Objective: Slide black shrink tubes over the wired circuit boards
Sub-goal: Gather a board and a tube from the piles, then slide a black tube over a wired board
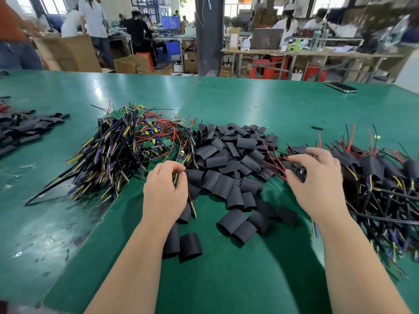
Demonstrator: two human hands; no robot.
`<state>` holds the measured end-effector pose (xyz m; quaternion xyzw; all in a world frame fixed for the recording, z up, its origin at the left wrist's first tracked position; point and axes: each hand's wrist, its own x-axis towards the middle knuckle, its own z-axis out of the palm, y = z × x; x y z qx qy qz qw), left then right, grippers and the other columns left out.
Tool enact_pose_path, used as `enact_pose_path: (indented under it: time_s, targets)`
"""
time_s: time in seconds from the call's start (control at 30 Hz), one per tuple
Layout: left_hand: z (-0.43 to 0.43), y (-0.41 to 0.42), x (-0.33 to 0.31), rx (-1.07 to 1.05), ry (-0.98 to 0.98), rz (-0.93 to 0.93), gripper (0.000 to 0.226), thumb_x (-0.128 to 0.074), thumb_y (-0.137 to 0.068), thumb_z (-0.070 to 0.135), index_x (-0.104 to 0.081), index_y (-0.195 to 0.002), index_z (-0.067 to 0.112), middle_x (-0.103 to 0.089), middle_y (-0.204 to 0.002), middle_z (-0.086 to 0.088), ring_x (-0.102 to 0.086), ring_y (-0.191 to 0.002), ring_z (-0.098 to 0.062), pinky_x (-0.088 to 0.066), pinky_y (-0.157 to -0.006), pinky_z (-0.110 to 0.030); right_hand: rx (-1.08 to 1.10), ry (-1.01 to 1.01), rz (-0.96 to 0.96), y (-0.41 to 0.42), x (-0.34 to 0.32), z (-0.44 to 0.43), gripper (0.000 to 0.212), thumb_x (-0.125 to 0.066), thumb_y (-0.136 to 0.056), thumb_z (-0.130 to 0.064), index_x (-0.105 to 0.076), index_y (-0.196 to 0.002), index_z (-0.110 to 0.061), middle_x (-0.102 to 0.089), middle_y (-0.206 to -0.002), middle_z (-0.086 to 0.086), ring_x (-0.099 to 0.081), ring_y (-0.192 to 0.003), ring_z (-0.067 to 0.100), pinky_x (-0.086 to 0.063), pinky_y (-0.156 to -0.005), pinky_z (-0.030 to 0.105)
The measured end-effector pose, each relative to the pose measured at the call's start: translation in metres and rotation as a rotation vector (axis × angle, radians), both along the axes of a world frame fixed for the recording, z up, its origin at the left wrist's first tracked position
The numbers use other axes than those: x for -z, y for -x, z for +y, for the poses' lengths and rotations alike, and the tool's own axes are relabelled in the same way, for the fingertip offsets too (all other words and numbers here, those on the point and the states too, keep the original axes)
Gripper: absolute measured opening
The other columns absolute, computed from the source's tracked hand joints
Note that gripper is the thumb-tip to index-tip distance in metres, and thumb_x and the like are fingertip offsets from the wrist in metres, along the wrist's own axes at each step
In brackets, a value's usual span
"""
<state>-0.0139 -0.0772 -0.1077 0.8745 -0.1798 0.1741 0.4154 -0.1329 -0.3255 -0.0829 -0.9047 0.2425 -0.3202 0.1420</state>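
A heap of wired circuit boards [127,141] with green boards and black, yellow and red wires lies at the left centre of the green table [249,98]. A pile of loose black shrink tubes [229,159] fills the middle. At the right lies a pile of sleeved boards [381,173]. My left hand [165,193] pinches the wires of one board at the tube pile's left edge; the board itself is hidden under my fingers. My right hand [317,180] hovers with spread, curled fingers over a sleeved board with red wires at the right pile's left edge.
More black tubes [29,128] lie at the far left edge. A phone [342,87] rests at the back right of the table, and one stray tube [316,128] lies apart. People work at benches beyond, among cardboard boxes and red stools.
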Motion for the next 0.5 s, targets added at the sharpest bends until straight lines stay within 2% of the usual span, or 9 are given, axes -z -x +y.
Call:
enact_pose_path:
  time_s: [0.1,0.23,0.33,0.43,0.5]
  targets:
    - [-0.001,0.001,-0.001,-0.009,-0.004,-0.001,0.009,-0.057,-0.090,0.010,-0.061,-0.096,0.015,-0.058,-0.095,0.002,-0.051,-0.092,-0.024,-0.041,-0.085,-0.039,-0.197,-0.008,0.075,-0.005,0.000,0.012,0.021,-0.068,-0.084,-0.006,-0.072,-0.104,-0.008,-0.063,-0.112,0.010,-0.057,-0.107,0.029,-0.035,-0.093,0.024]
    - [-0.001,0.001,-0.001,-0.009,-0.014,-0.004,0.010,-0.057,-0.089,0.010,-0.062,-0.097,0.014,-0.059,-0.097,-0.001,-0.052,-0.092,-0.025,-0.042,-0.086,-0.040,-0.171,-0.082,0.372,-0.012,0.013,0.017,0.033,-0.054,-0.095,-0.016,-0.061,-0.126,-0.010,-0.061,-0.128,0.009,-0.053,-0.120,0.027,-0.038,-0.098,0.030]
    - [0.000,0.001,-0.001,-0.015,-0.005,0.007,0.010,-0.057,-0.090,0.011,-0.062,-0.097,0.015,-0.059,-0.098,0.001,-0.052,-0.095,-0.024,-0.041,-0.087,-0.039,-0.112,-0.126,0.344,-0.010,0.010,0.014,0.034,-0.049,-0.098,-0.018,-0.057,-0.130,-0.009,-0.060,-0.128,0.012,-0.053,-0.118,0.029,-0.038,-0.096,0.032]
    - [0.000,0.002,-0.001,-0.094,0.022,0.018,0.012,-0.056,-0.091,0.014,-0.062,-0.100,0.018,-0.058,-0.105,0.002,-0.050,-0.103,-0.024,-0.037,-0.087,-0.035,-0.103,-0.157,0.284,-0.006,0.003,0.015,0.031,-0.055,-0.095,-0.025,-0.062,-0.123,-0.013,-0.063,-0.112,0.010,-0.057,-0.101,0.026,-0.039,-0.085,0.029]
    - [0.002,0.002,-0.002,-0.208,0.050,0.037,0.016,-0.055,-0.090,0.017,-0.061,-0.104,0.022,-0.057,-0.114,0.001,-0.046,-0.110,-0.024,-0.030,-0.087,-0.032,-0.041,-0.180,0.316,-0.003,-0.001,0.015,0.032,-0.057,-0.093,-0.033,-0.062,-0.118,-0.013,-0.063,-0.101,0.008,-0.056,-0.091,0.025,-0.040,-0.078,0.030]
